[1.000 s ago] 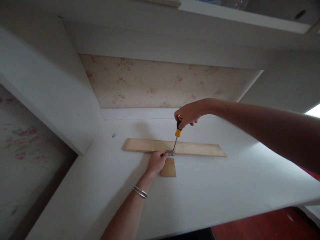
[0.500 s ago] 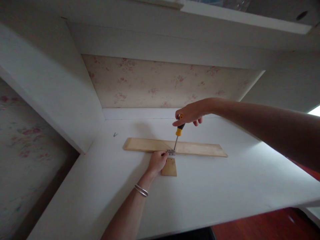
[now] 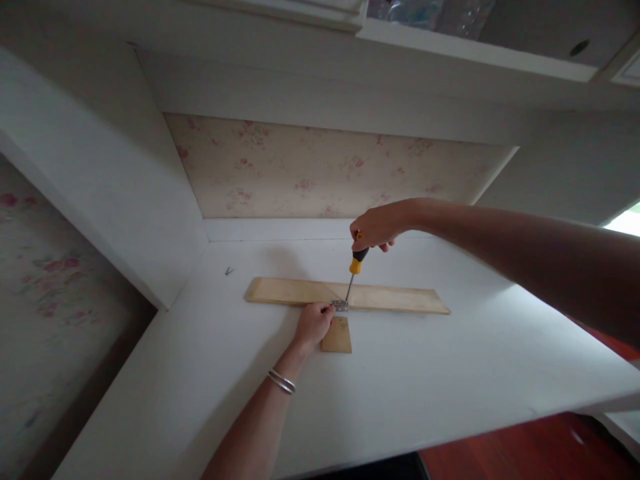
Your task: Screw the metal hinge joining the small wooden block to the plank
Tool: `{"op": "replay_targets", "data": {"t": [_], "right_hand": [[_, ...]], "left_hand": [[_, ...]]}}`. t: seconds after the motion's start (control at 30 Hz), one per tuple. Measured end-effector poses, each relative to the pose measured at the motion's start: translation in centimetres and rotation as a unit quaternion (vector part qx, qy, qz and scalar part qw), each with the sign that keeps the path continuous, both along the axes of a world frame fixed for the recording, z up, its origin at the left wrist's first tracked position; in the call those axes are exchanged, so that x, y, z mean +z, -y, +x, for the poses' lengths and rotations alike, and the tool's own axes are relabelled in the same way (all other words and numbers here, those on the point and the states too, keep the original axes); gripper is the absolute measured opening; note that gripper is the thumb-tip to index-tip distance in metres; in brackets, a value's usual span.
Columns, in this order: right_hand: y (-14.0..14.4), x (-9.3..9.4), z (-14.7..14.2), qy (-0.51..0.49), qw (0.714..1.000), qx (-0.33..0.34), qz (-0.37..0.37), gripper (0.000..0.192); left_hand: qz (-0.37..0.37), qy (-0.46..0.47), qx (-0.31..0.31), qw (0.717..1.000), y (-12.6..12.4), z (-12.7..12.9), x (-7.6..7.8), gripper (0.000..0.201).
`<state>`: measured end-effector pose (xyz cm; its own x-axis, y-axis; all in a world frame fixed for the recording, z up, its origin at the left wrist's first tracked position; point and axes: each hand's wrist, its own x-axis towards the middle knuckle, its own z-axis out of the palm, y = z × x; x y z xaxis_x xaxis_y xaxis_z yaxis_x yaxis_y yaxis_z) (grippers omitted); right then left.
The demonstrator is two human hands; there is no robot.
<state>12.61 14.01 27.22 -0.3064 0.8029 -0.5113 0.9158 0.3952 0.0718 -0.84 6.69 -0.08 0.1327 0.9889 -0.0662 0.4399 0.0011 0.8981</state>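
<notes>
Wooden plank (image 3: 390, 298) is lying on the desk (image 3: 450, 373), right hand (image 3: 379, 227) fisting the screwdriver (image 3: 354, 268) on the hinge (image 3: 341, 306) at its near edge, left hand (image 3: 313, 325) pinching that hinge beside the block (image 3: 337, 336), screw seemingly partway in.

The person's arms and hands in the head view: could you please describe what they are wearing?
Both arms are bare, with no sleeves in view and no gloves. The left hand has thin silver-coloured bangles around its wrist, seemingly two or three. The right hand and its forearm carry nothing; rings, if any, are too small to tell.
</notes>
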Motion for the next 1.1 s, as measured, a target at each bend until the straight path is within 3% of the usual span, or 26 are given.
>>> {"op": "replay_targets", "data": {"t": [0.07,0.13,0.23,0.37,0.47,0.6,0.73,0.83,0.97,1.1], "right_hand": [[0.11,0.02,0.09,-0.039,0.999,0.013,-0.006,0.047],[0.23,0.06,0.08,-0.041,0.999,-0.019,-0.003,0.059],[0.22,0.06,0.02,0.016,0.998,-0.059,0.013,0.049],[-0.01,0.01,0.40,-0.004,1.000,0.019,0.015,0.032],[0.02,-0.01,0.53,-0.070,0.997,0.044,0.013,0.052],[0.25,-0.08,0.11,-0.008,1.000,-0.029,-0.004,0.046],[0.32,-0.24,0.31,-0.017,1.000,0.015,-0.007,0.039],[0.33,-0.31,0.51,-0.070,0.997,0.013,-0.021,0.062],[0.33,-0.34,0.13,0.009,1.000,-0.008,0.012,0.051],[0.28,-0.51,0.28,-0.002,0.997,0.071,0.025,0.033]], "left_hand": [[0.000,0.000,-0.001,1.000,-0.01,-0.01,-0.06,0.036],[0.006,0.002,-0.001,1.000,-0.03,0.01,-0.15,0.035],[0.019,0.005,-0.001,1.000,-0.11,0.04,-0.33,0.035],[0.018,0.010,-0.006,1.000,-0.23,0.08,-0.63,0.034],[0.005,0.010,-0.002,1.000,-0.22,0.09,-0.65,0.034],[0.002,0.014,0.006,1.000,-0.13,0.10,-0.36,0.035],[-0.005,0.015,0.000,1.000,-0.12,0.13,-0.18,0.033],[-0.006,0.016,-0.001,1.000,-0.13,0.12,-0.18,0.033],[-0.001,0.015,0.001,1.000,-0.12,0.07,-0.19,0.034],[-0.003,0.010,-0.004,1.000,-0.14,0.06,-0.18,0.034]]}}
